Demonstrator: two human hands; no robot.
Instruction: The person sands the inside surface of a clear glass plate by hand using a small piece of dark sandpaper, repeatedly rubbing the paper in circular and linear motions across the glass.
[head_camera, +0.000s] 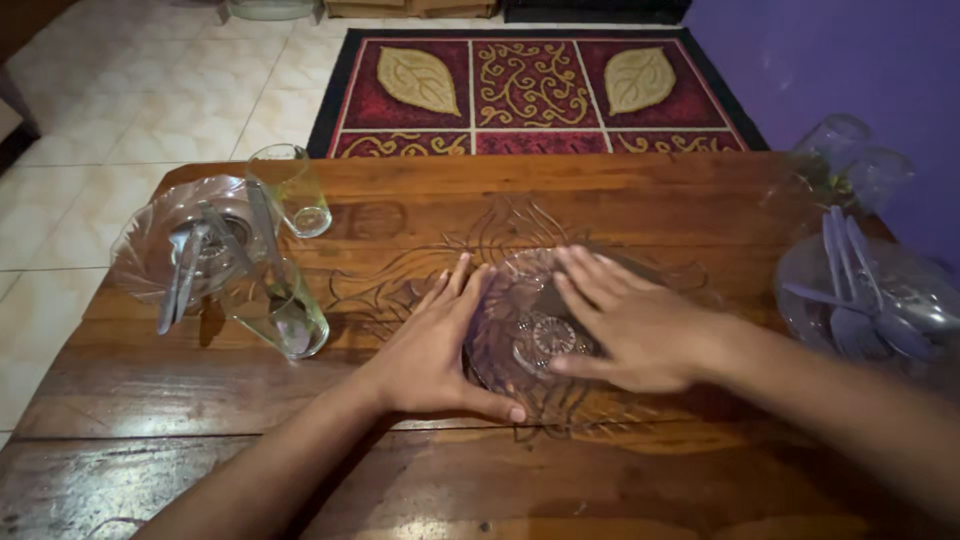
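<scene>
Both hands lie flat on a clear patterned glass plate (530, 335) at the wooden tabletop's (640, 200) centre: left hand (435, 350) at nine o'clock, right hand (625, 335) at three, fingers spread open, steadying it without clasping.

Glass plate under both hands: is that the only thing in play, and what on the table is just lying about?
In play:
- clear glass plate
- left hand, flat at its left edge
- right hand, flat on top

Lying about:
- glass plate with cutlery, far left
- two tumblers
- plate of spoons, right
- rug
</scene>
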